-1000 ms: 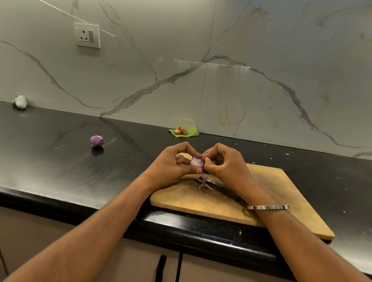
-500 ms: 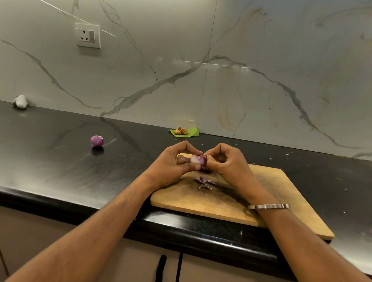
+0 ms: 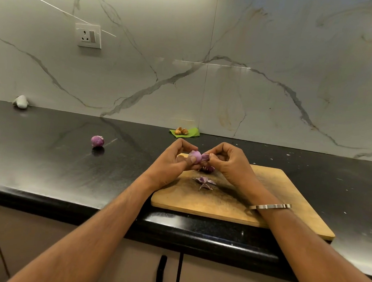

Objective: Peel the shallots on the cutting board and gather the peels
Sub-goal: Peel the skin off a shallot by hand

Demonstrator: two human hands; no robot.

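Premises are a domestic kitchen. Evidence: a black polished stone countertop (image 3: pixel 45 165) along a marble-veined wall (image 3: pixel 276 59) with a switched wall socket (image 3: pixel 88 36) at far left, and cabinet doors (image 3: pixel 126 269) with a dark handle below the counter edge. A wooden cutting board (image 3: pixel 276 192) with purple peels (image 3: pixel 204 182) lies near the front edge, and a shallot (image 3: pixel 97 141) sits to its left.

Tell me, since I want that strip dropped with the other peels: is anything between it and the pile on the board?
Nothing visible. The right hand pinches the peel strip coming off the shallot held by the left hand, above the cutting board. The peel pile lies below, with only bare board around it.
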